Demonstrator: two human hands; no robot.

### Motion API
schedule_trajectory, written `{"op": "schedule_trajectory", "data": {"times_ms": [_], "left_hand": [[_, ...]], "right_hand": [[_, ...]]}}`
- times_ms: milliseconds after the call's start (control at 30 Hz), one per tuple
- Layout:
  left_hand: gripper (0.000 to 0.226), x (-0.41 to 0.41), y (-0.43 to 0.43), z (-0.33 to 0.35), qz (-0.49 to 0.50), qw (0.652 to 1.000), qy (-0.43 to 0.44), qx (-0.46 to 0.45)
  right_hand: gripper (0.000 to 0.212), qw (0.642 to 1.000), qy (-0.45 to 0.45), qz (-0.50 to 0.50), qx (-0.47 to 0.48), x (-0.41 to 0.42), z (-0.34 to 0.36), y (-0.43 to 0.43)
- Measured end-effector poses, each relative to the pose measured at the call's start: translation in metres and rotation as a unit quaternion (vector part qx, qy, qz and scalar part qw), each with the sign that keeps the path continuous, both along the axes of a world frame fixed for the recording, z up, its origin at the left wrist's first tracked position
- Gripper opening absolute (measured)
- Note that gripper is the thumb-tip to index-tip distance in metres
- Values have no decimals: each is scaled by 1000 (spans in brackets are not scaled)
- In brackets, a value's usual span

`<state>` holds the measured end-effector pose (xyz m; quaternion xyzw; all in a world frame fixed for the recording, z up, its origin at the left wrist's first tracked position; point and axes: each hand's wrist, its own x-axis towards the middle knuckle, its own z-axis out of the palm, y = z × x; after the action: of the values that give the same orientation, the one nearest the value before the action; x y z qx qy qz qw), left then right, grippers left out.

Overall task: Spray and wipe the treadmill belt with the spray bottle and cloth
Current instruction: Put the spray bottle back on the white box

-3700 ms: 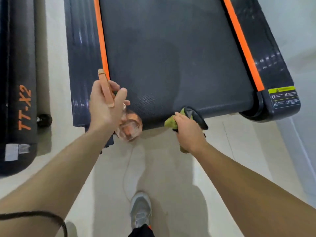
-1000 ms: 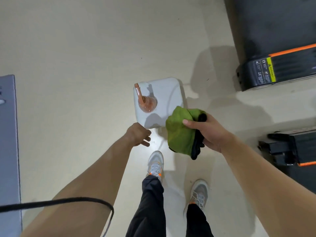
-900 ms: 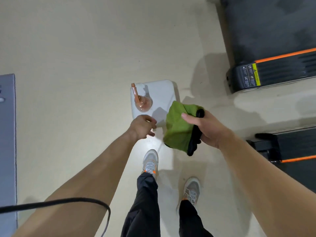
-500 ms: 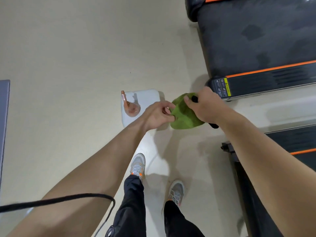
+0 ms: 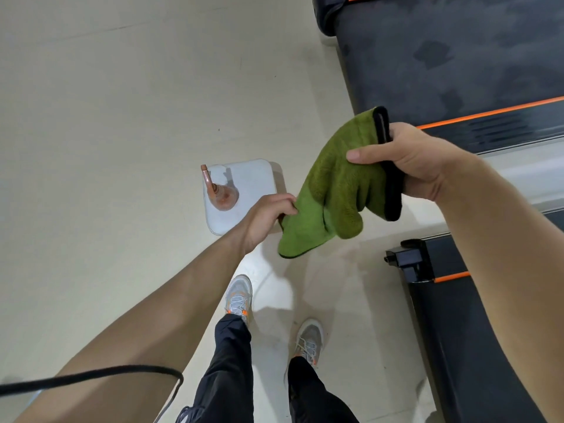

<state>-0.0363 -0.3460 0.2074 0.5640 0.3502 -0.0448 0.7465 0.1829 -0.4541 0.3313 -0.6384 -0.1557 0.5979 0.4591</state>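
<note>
Cloth [image 5: 332,190], green with a black hem, hangs in the air between our two hands. Our right hand [image 5: 418,166] grips its upper part, thumb across the green face and fingers curled round the hem. Our left hand [image 5: 268,215] pinches its lower left edge. Bottle [image 5: 222,193] stands upright on a white platform [image 5: 256,178] on the floor, near the left hand and clear of it. Belt [image 5: 457,56] lies at upper right, showing darker patches, well apart from the bottle. A second treadmill [image 5: 457,331] sits at lower right.
</note>
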Motion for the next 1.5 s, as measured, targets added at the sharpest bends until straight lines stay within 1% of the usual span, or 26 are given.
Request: {"op": "schedule_trajectory", "data": {"times_ms": [67, 100, 133, 200, 300, 333, 400, 467, 533, 600, 700, 733, 767, 833, 900, 967, 1033, 1067, 1133, 1200, 1233, 1267, 1333, 1367, 1433, 1500], "left_hand": [[31, -5, 4, 3, 36, 999, -1, -30], [35, -6, 6, 2, 33, 999, -2, -40], [40, -8, 8, 3, 12, 999, 1, -42], [34, -10, 8, 4, -55, 998, 15, -28], [47, -13, 9, 2, -119, 992, 49, -15], [47, -16, 12, 1, -118, 991, 57, -24], [39, -22, 21, -1, -100, 990, 62, -79], [30, -29, 29, 2, -63, 983, 57, -161], [27, -36, 32, 5, 26, 970, 35, -240], [46, -38, 33, 4, 129, 954, 14, -271], [58, -35, 31, 5, 232, 930, -18, -283], [58, -33, 29, 4, 240, 936, -12, -259], [52, -30, 27, 0, 234, 949, 12, -212], [30, -24, 20, -7, 204, 971, 61, -104], [14, -19, 15, -12, 184, 977, 107, -1], [5, -14, 11, -17, 160, 964, 177, 119], [18, -10, 4, -19, 106, 931, 259, 232], [25, -8, 0, -21, 83, 915, 280, 278], [29, -5, -6, -24, 60, 894, 274, 351], [27, -2, -11, -27, 54, 892, 238, 381], [26, 0, -14, -26, 56, 902, 217, 369], [25, 3, -17, -24, 67, 921, 191, 333], [23, 10, -25, -17, 94, 966, 140, 195], [25, 13, -29, -13, 101, 980, 118, 122], [36, 12, -33, -4, 104, 989, 98, 27], [44, 2, -27, -7, 108, 989, 89, -44]], "right_hand": [[38, 1000, 6, -6, -2, 6, -3, -5], [35, 1000, 9, -11, 1, 8, -4, -6], [30, 1000, 9, -16, 3, 9, -5, -7], [19, 999, -2, -41, 5, 11, -8, -8], [22, 995, -23, -94, -22, 16, -15, -10], [24, 993, -26, -112, -34, 18, -18, -12], [26, 987, -36, -142, -63, 20, -26, -18], [30, 980, -44, -170, -95, 20, -34, -25], [33, 972, -34, -206, -111, 18, -43, -33], [33, 963, -16, -243, -111, 13, -51, -40], [33, 951, 28, -293, -96, 0, -62, -51], [34, 949, 42, -300, -89, -3, -67, -54], [35, 948, 51, -303, -83, -6, -71, -57], [35, 949, 53, -299, -81, -10, -76, -59], [32, 951, 38, -293, -94, -14, -80, -59], [26, 952, 13, -283, -112, -21, -85, -58], [22, 954, -8, -268, -134, -31, -91, -54], [20, 955, -18, -259, -140, -38, -94, -51], [19, 957, -33, -253, -139, -53, -98, -44], [18, 955, -58, -258, -134, -70, -103, -35], [19, 955, -70, -259, -128, -79, -107, -31], [22, 956, -75, -257, -121, -89, -110, -27], [23, 962, -50, -252, -96, -110, -116, -16], [21, 965, -29, -249, -80, -120, -119, -11], [15, 967, 4, -247, -57, -133, -120, -3], [6, 973, -10, -227, -29, -137, -127, 1]]}}
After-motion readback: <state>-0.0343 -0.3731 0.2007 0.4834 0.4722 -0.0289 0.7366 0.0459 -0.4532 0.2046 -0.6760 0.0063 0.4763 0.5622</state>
